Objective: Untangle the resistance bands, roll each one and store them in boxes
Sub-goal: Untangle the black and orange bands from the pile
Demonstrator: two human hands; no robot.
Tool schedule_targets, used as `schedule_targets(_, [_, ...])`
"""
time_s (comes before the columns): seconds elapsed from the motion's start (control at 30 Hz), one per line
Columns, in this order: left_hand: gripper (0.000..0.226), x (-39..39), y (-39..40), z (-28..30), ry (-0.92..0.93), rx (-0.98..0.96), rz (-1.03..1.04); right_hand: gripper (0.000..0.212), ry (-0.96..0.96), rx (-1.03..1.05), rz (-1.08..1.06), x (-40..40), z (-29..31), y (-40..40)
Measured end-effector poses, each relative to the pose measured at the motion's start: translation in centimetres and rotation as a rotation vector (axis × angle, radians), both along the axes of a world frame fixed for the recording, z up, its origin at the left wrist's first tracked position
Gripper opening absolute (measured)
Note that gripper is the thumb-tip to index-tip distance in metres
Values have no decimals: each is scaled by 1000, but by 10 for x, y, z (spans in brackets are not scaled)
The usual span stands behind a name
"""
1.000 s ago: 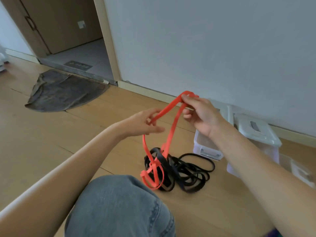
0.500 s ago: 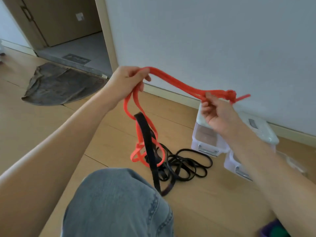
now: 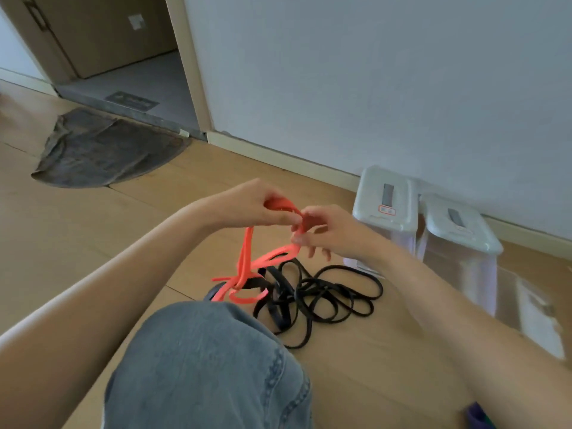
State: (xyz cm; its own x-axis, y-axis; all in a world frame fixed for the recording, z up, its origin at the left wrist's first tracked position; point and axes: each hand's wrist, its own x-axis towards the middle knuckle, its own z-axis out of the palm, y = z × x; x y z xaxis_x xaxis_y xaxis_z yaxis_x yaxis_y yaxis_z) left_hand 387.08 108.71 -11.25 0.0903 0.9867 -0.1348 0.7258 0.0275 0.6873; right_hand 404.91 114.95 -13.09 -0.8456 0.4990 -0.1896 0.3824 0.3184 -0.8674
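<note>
The red band (image 3: 247,261) is a flat, smooth rubber strap, twisted into several loops. The left hand (image 3: 257,205) pinches its upper fold between thumb and curled fingers; the right hand (image 3: 328,233), just beside it at 3 o'clock, pinches the same band between thumb and forefinger, its other fingers spread loosely downward. Motion blur softens the right fingers, so the exact contact cannot be made out. From the hands the band hangs toward 7 o'clock and knots into a loop resting on the black bands (image 3: 322,292), a loose heap of thin, flat, matte straps on the floor (image 3: 356,366). The count of black bands cannot be told; the strands overlap. The floor consists of smooth wood-tone planks. Two boxes (image 3: 383,202) stand at 2 o'clock from the heap, touching each other, beside the wall (image 3: 371,72): translucent plastic with rounded white lids, each lid closed and bearing a grey latch. A further clear plastic object at 4 o'clock from them is blurred and cannot be identified. One knee (image 3: 204,366) in blue denim fills the lower centre, hiding the near edge of the heap. One dark, crumpled, half-round mat (image 3: 105,150) lies at 10 o'clock, before a doorway (image 3: 123,57).
</note>
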Motion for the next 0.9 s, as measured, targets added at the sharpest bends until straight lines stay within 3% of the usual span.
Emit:
schedule_targets(0.07, [28,-10,-7,-2,-67,18,59,10,124,-82,-70,-4,6,1])
schedule_targets(0.17, [15,-10,-22,-25,-201,-137,34,11,430,-323,-148,-7,23,2])
schedule_targets(0.27, [12,-3,-34,-56,-60,-380,-62,16,670,-451,-241,-7,41,8])
schedule_targets(0.33, [15,-7,-34,-62,36,-399,-25,18,742,-453,-345,-3,47,18])
schedule_targets(0.4, [21,-16,-27,-52,-41,-223,226,17,641,-370,-411,7,44,26])
schedule_targets(0.47, [28,-27,-18,-25,-348,82,574,11,327,-240,-405,20,27,30])
schedule_targets(0.5, [27,-31,-13,-10,-469,208,652,7,122,-161,-355,26,15,29])
schedule_targets(0.53, [22,-32,-9,3,-481,267,633,4,-67,-92,-290,31,3,27])
schedule_targets(0.6, [3,-23,-9,20,-250,155,435,25,-236,-86,-206,37,-15,21])
schedule_targets(0.63, [7,-15,-9,25,-186,96,339,44,-210,-146,-193,37,-19,17])
schedule_targets(0.67, [11,-6,-8,31,-235,58,279,64,-138,-213,-165,36,-19,14])
schedule_targets(0.73, [11,14,-3,45,-495,48,245,87,5,-293,-68,26,-13,5])
schedule_targets(0.83, [10,36,7,59,-791,31,248,73,163,-285,-64,6,1,-9])
schedule_targets(0.9, [7,43,11,65,-810,69,249,46,273,-238,-188,-4,12,-14])
